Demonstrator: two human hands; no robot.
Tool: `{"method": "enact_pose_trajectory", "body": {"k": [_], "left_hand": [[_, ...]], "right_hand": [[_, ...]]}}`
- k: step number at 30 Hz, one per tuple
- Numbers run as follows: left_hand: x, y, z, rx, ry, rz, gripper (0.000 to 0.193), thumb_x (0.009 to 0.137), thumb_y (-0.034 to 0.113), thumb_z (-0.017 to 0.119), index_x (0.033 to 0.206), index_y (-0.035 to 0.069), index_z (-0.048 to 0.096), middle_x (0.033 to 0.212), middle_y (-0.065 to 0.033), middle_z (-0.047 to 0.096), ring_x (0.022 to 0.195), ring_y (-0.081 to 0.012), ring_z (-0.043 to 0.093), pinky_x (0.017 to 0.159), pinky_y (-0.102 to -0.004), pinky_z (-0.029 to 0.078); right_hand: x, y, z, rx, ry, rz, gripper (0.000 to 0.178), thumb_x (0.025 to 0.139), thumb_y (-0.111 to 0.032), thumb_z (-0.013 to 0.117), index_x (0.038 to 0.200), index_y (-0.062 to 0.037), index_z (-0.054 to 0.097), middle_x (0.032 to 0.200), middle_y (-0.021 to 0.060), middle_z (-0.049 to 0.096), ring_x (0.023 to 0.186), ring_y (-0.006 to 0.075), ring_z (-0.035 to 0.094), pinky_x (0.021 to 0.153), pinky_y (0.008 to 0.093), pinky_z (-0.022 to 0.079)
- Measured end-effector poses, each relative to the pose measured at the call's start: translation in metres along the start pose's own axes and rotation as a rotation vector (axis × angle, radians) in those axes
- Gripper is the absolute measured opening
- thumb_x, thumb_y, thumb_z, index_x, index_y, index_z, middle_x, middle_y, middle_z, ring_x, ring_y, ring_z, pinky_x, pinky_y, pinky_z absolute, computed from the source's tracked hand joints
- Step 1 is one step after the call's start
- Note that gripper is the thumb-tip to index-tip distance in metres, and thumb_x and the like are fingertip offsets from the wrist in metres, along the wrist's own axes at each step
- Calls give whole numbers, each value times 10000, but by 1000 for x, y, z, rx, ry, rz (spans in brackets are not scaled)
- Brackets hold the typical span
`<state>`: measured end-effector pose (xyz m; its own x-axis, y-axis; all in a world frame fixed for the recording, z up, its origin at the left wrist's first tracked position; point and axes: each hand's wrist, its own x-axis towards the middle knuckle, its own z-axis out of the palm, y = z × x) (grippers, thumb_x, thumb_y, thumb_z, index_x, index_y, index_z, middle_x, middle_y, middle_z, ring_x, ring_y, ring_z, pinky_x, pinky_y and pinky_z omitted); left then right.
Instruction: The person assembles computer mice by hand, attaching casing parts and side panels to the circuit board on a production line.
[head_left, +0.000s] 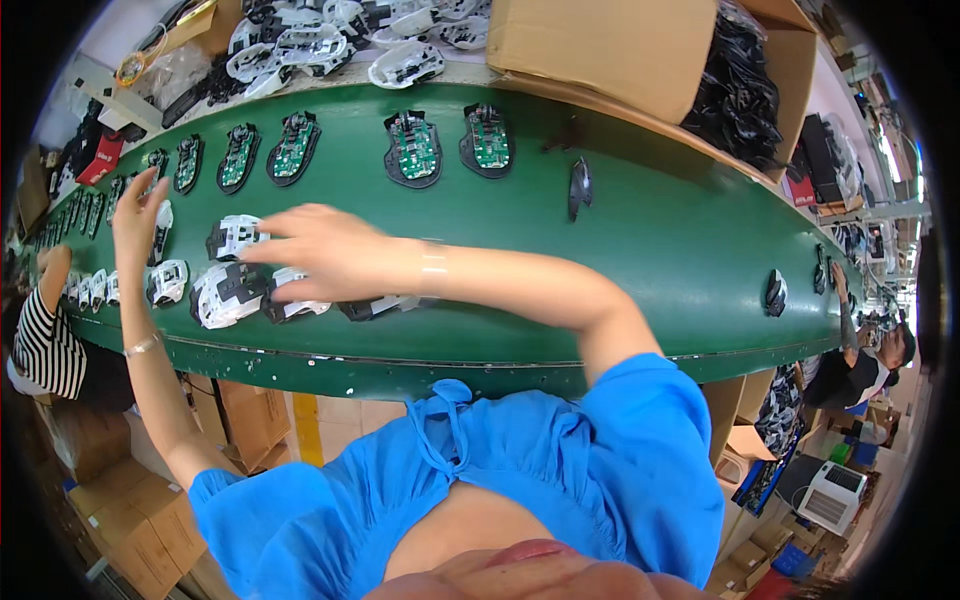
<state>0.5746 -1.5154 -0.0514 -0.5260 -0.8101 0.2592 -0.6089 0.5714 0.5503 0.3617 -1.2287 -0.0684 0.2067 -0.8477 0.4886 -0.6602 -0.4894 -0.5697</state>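
My left hand (137, 215) is raised over the left part of the green belt, its thumb and fingers apart, beside a mouse base with a circuit board (188, 163). Nothing shows between its fingers. Stretched leftward, my right hand (335, 250) is slightly blurred, with its fingers spread over white-and-black mouse shells. A shell (238, 237) lies at its fingertips; whether they touch, I cannot tell. Another shell (228, 293) sits just below, and a further one (167, 283) is to the left. Shells under the right hand and wrist are partly hidden.
Several mouse bases (414, 155) line the far side of the green belt (640, 270). A small dark part (580, 190) lies right of them. Beyond stand a cardboard box (600, 50) and piled white shells (405, 65). Co-workers sit at left (50, 340) and right (845, 375).
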Motion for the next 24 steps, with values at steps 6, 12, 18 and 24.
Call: {"method": "enact_pose_trajectory", "body": {"k": [6, 12, 18, 24], "left_hand": [[-96, 269, 102, -238, -590, 685, 245, 859, 148, 562, 1053, 5, 609, 1054, -166, 620, 990, -312, 590, 856, -367, 466], [-82, 377, 295, -15, -481, 887, 454, 867, 144, 507, 1311, 98, 426, 1355, -179, 407, 1208, -365, 432, 982, -420, 398], [-63, 399, 339, 300, -667, 874, 408, 931, 298, 422, 1269, 80, 488, 1392, -160, 377, 1276, -322, 368, 1021, -390, 359], [-81, 337, 257, 71, -742, 858, 373, 798, 80, 592, 1166, 29, 554, 1284, -132, 500, 1200, -294, 457, 985, -385, 405]], "right_hand": [[-168, 16, -161, -647, 157, 358, 256, 698, -20, 595, 935, -100, 649, 1053, 53, 621, 971, 226, 574, 800, 337, 501], [-246, 40, -198, -930, -154, 372, 478, 732, -2, 537, 1193, -124, 554, 1295, 61, 501, 1179, 241, 460, 894, 366, 438], [-267, 63, -189, -789, -173, 242, 462, 761, -1, 515, 1214, -87, 532, 1281, 56, 517, 1173, 231, 470, 870, 365, 429], [-258, 73, -205, -522, -26, 265, 275, 760, -64, 577, 1031, -47, 617, 1060, 62, 576, 984, 239, 517, 833, 353, 435]]}}
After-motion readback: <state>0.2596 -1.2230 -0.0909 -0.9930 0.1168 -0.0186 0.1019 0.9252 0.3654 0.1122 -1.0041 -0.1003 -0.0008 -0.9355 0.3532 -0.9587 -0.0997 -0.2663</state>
